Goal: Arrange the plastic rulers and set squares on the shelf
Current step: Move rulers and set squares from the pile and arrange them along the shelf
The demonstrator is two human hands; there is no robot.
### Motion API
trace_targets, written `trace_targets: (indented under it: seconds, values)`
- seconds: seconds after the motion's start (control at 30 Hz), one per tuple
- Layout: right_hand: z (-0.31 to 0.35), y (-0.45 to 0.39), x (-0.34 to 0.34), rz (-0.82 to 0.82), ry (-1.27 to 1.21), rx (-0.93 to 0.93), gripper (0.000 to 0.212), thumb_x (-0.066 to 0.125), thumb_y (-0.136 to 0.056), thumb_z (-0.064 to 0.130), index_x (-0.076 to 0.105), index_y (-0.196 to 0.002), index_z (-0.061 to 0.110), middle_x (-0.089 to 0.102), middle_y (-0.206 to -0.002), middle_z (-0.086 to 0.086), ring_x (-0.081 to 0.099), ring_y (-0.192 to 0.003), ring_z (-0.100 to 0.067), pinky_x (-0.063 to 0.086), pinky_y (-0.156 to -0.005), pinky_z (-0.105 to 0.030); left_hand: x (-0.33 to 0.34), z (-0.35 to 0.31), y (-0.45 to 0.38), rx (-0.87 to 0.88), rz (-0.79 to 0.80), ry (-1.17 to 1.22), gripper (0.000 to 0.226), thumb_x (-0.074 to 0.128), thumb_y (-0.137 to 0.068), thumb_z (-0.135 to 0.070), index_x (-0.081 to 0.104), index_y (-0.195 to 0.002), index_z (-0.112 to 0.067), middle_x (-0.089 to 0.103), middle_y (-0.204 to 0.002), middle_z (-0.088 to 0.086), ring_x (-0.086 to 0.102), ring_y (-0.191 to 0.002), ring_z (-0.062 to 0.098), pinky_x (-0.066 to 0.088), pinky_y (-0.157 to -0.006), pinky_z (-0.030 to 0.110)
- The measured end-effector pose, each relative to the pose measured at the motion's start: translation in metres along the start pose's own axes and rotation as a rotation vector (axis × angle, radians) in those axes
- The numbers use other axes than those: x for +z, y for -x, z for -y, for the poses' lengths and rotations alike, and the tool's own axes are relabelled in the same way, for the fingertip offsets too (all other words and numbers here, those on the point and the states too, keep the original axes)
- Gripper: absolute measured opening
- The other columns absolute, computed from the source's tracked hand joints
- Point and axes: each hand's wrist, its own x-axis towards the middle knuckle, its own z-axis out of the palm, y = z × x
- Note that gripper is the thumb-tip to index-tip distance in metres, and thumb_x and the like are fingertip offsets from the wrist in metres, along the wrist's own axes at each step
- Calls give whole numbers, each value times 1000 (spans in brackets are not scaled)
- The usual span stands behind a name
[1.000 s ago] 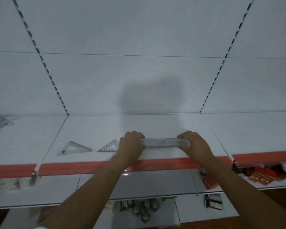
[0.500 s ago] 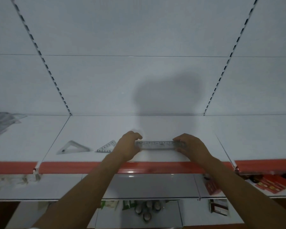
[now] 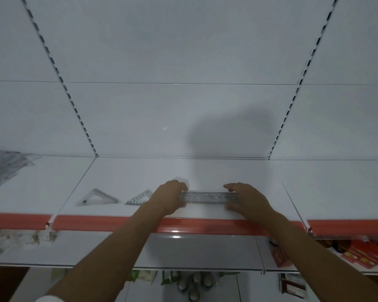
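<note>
A clear plastic ruler point(image 3: 207, 197) lies crosswise on the white shelf point(image 3: 205, 171), held at both ends. My left hand point(image 3: 169, 198) grips its left end with curled fingers. My right hand point(image 3: 247, 198) holds the right end, fingers over the far edge and thumb at the near edge. Left of my hands lie two clear set squares flat on the shelf: a small one with printed numbers point(image 3: 139, 198), partly hidden by my left hand, and a larger hollow one point(image 3: 97, 198).
The shelf has an orange-red front strip point(image 3: 109, 223). A pile of clear plastic items point(image 3: 2, 166) sits on the neighbouring shelf section at far left. Lower shelves hold red packets point(image 3: 358, 253) at right and small packages point(image 3: 183, 282) below.
Both hands with the ruler have moved slightly farther onto the shelf, and the hands have come closer together along the ruler. The set squares have not moved.
</note>
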Motion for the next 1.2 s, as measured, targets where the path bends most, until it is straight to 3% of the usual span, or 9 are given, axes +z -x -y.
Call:
trace_targets:
  seconds: [0.13, 0.23, 0.43, 0.67, 0.77, 0.87, 0.93, 1.03, 1.2]
  values:
    - [-6, -4, -6, 99, -26, -7, 62, 77, -78, 26, 51, -134, 25, 57, -125, 5, 52, -114, -13, 41, -99, -29, -3, -4, -8, -25, 38, -43, 45, 71, -84, -23, 57, -127, -19, 60, -123, 4, 57, -110, 21, 45, -94, 29]
    - [-6, -11, -10, 119, -25, -21, 56, 76, -78, 16, 56, -130, 20, 62, -121, 1, 58, -110, -16, 44, -98, -29, -5, -9, -13, -26, 61, -126, 32, 69, -85, -18, 64, -116, -13, 65, -114, 7, 60, -103, 23, 49, -90, 32]
    - [-1, -24, -15, 188, 98, -54, 45, 77, -77, 18, 64, -119, 16, 67, -114, -2, 61, -103, -16, 46, -93, -26, -8, -11, -19, -33, 94, -196, 28, 75, -80, -18, 70, -107, -12, 70, -102, 6, 64, -94, 20, 50, -84, 28]
    - [2, -29, -16, 230, 156, -45, 50, 78, -75, 18, 61, -122, 17, 66, -116, -2, 60, -102, -15, 43, -87, -20, -6, -18, -23, -97, 145, -249, 34, 76, -79, -13, 67, -112, -9, 67, -111, 8, 63, -101, 23, 51, -90, 30]
    - [9, -30, -21, 308, 152, 19, 69, 80, -73, 31, 49, -134, 23, 60, -126, -1, 56, -110, -17, 43, -94, -28, -4, -18, -16, -96, 113, -205, 39, 72, -80, -10, 62, -118, -9, 61, -117, 10, 61, -101, 24, 50, -87, 30]
    - [28, -38, -29, 267, 388, 27, 75, 66, -77, 60, 37, -140, 31, 51, -136, 4, 48, -123, -19, 34, -102, -39, -9, -11, 1, -86, 48, -168, 59, 74, -79, -26, 48, -131, -15, 48, -125, 7, 54, -108, 24, 48, -90, 34]
    - [50, -51, -28, 117, 348, -23, 63, 54, -83, 64, 45, -134, 29, 54, -130, 4, 50, -121, -18, 35, -101, -39, -18, -1, 18, -124, -19, -140, 60, 69, -83, -40, 44, -134, -19, 46, -129, 6, 51, -112, 24, 47, -93, 37]
    - [98, -72, -7, -21, 83, -173, 47, 50, -89, 56, 56, -122, 23, 63, -114, 3, 57, -110, -18, 43, -95, -37, -34, 25, 51, -218, -125, -50, 52, 57, -90, -49, 46, -133, -22, 48, -129, 3, 52, -113, 22, 46, -92, 37]
    - [215, -85, 44, -10, 50, -516, 48, 42, -94, 54, 52, -131, 25, 54, -133, 3, 48, -122, -20, 35, -101, -38, -61, 100, 142, -413, -334, -22, 61, 52, -90, -54, 36, -142, -27, 47, -140, 0, 43, -127, 22, 41, -102, 40]
